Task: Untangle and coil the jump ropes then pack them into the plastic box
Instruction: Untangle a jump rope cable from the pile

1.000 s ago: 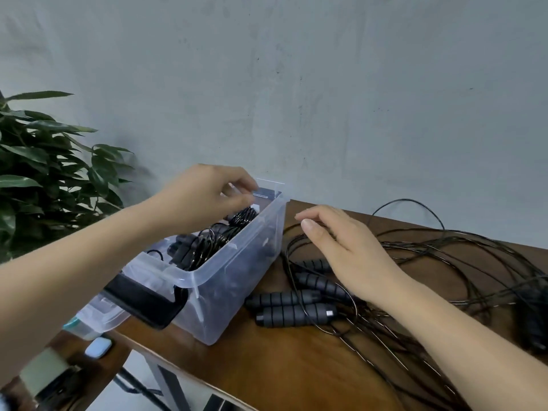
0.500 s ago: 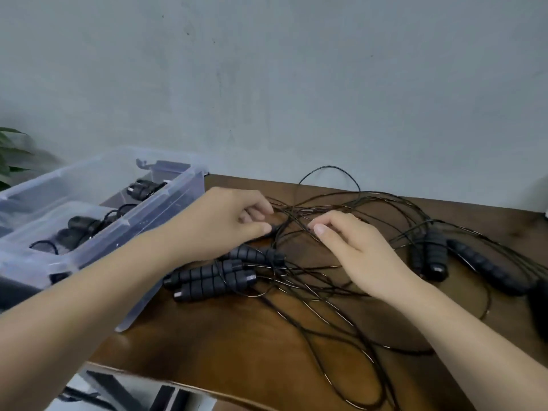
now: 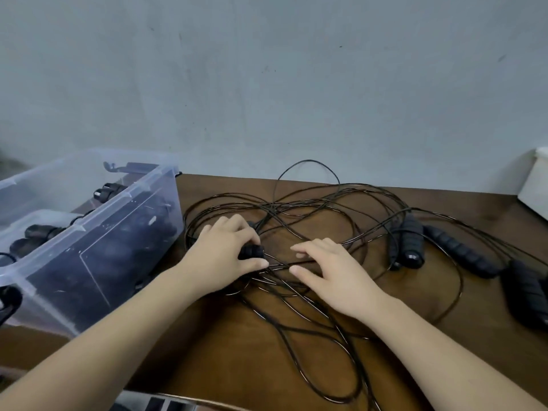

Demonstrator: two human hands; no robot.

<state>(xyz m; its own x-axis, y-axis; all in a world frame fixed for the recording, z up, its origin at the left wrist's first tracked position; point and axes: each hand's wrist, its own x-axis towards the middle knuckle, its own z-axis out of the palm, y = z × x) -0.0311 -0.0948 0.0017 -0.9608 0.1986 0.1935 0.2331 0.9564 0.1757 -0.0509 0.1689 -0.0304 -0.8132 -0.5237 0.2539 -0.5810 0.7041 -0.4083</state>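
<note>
A tangle of thin black jump ropes (image 3: 311, 215) spreads over the brown table (image 3: 237, 360). My left hand (image 3: 225, 256) is closed over black ribbed handles (image 3: 251, 252) beside the clear plastic box (image 3: 124, 221). My right hand (image 3: 329, 271) lies flat on the cords with fingers apart, holding nothing. More black handles (image 3: 410, 244) lie to the right, with several others (image 3: 462, 256) further out. Inside the box, coiled ropes with black handles (image 3: 106, 191) are visible.
A grey wall (image 3: 267, 84) rises right behind the table. A white container (image 3: 536, 182) stands at the far right edge. The table's front edge runs along the bottom of the view. A black latch (image 3: 9, 301) hangs on the box's near end.
My left hand left the box, came down to the table and closed over the handles. My right hand slid right and flattened on the cords. The view swung right, off the plant.
</note>
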